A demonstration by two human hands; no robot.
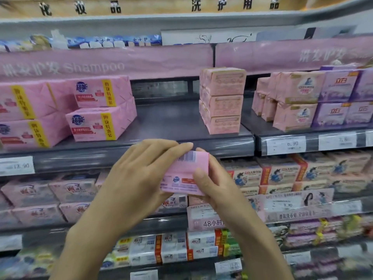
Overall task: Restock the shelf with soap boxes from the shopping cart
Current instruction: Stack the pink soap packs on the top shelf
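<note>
While the left hand (137, 178) and right hand (218, 188) both clasp a pink, barcoded soap box (187, 172) just before the shelf (171, 122) edge, pink 超能 packs (99, 124) sit there under a "Shampoo" banner (94, 66), a 6.90 price tag (286, 145) rightward.

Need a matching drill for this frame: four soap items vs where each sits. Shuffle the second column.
Items:
1. barcode soap box
2. purple boxes
3. yellow-banded pink packs
4. three-high peach stack

Places:
A. left part of the shelf
B. far right, same level
C. between left hand and right hand
D. mid-shelf, standing alone

Pairs: 1-C, 2-B, 3-A, 4-D
</note>
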